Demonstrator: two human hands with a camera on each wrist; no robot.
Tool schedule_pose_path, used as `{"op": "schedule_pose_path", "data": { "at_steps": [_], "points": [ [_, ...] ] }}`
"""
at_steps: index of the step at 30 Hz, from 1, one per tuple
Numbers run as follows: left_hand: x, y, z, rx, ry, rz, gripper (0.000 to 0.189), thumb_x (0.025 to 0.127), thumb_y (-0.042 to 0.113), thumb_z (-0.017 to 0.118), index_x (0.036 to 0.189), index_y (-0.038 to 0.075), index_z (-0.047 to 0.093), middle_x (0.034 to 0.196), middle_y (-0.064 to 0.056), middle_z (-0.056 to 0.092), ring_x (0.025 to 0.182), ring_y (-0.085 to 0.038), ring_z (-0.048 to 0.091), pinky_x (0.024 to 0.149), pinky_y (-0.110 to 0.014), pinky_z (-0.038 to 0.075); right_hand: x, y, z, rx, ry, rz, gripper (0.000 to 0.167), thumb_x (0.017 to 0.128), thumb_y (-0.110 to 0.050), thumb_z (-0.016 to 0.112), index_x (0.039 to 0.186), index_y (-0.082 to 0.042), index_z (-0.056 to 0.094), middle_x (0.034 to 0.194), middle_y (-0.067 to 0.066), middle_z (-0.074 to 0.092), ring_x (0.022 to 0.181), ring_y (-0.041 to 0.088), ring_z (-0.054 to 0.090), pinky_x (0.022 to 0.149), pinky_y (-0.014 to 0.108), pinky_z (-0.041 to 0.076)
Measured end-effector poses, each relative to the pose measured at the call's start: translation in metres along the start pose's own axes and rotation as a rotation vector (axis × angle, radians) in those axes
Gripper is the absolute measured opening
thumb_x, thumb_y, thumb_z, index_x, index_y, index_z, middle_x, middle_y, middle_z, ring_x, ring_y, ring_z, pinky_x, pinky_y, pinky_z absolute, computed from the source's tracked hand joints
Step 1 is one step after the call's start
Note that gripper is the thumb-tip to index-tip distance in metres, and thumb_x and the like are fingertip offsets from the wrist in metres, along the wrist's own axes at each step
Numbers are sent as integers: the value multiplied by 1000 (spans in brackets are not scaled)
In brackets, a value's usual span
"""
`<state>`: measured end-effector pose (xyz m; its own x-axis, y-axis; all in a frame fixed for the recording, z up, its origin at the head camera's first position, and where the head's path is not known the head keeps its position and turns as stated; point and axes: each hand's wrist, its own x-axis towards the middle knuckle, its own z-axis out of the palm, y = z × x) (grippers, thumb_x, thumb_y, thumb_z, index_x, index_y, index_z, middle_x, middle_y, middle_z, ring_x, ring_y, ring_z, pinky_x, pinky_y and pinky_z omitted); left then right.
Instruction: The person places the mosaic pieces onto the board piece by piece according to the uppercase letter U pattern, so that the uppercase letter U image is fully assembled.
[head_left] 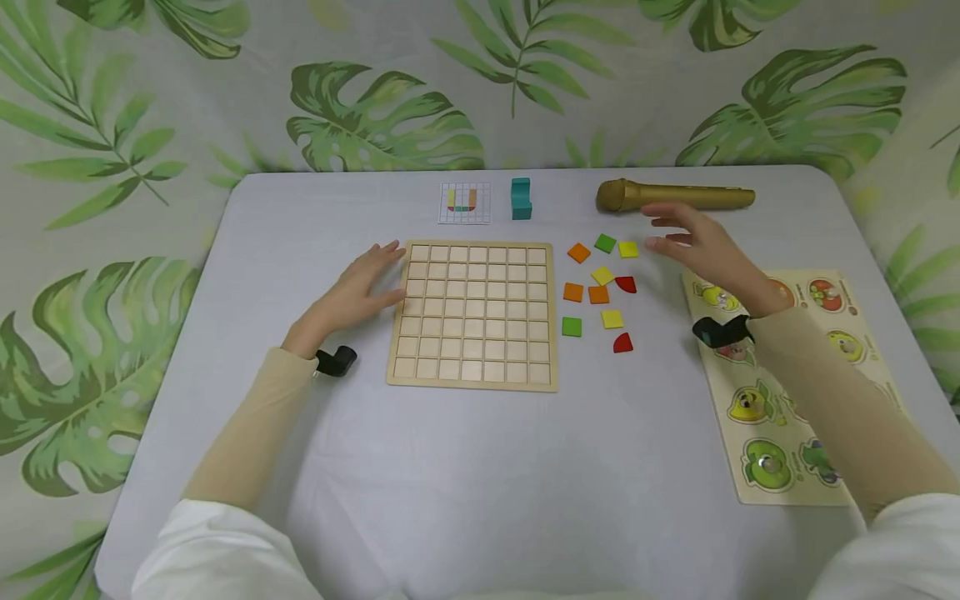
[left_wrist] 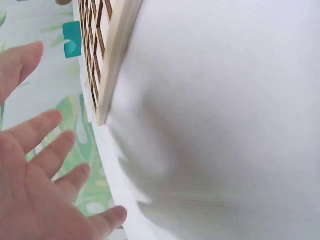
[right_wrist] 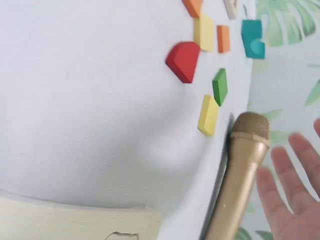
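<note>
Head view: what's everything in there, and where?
backdrop: 1, green-white, behind table
table: 1, white, centre
grid: 1, tan, mid-table
card: 1, white, beyond grid
block: 1, teal, right of card
microphone: 1, gold, back right
squares: 3 orange, 3 yellow, 2 green, right of grid
quarter-rounds: 2, red, right of grid
fruit board: 1, cream, right
cameras: 2, black, wrists
left hand: 1, bare, grid's left edge
right hand: 1, bare, near microphone
sleeves: 2, beige-white, arms

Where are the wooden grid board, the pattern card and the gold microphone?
Wooden grid board (head_left: 475, 309), head view: a middle square.
Pattern card (head_left: 462, 199), head view: inside the printed U.
Gold microphone (right_wrist: 241, 175), right wrist view: its handle.
</note>
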<state>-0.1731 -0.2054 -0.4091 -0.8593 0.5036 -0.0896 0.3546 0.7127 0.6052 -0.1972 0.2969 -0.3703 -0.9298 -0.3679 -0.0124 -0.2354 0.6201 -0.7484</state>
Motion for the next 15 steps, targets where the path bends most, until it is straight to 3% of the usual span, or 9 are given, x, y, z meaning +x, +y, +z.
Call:
{"op": "schedule_pose_path", "data": {
  "at_steps": [4, 6, 15],
  "points": [
    [-1, -8, 3, -6, -77, 23, 70, 93, 25, 62, 150, 2, 28, 157, -12, 18, 144, -37, 1, 110, -59, 2, 11, 10, -4, 170, -34, 90, 46, 96, -20, 59, 138, -3, 46, 135, 13, 48, 120, 23, 47, 94, 22, 40],
    [-2, -10, 5, 12, -107, 21, 71, 93, 26, 62, 151, 4, 28, 157, -11, 18, 144, -35, 1, 109, -61, 0, 15, 14, -5, 235, -44, 122, 44, 96, -19, 60, 134, -3, 48, 132, 12, 50, 114, 18, 49, 87, 16, 41],
    [-7, -13, 6, 70, -140, 3, 72, 94, 30, 60, 153, 8, 24, 158, -9, 16, 143, -38, 1, 107, -64, -2, 30, 27, -3, 365, -68, 240, 37, 94, -7, 61, 129, 2, 50, 115, -2, 58, 102, 13, 56, 83, 21, 48]
  ]
}}
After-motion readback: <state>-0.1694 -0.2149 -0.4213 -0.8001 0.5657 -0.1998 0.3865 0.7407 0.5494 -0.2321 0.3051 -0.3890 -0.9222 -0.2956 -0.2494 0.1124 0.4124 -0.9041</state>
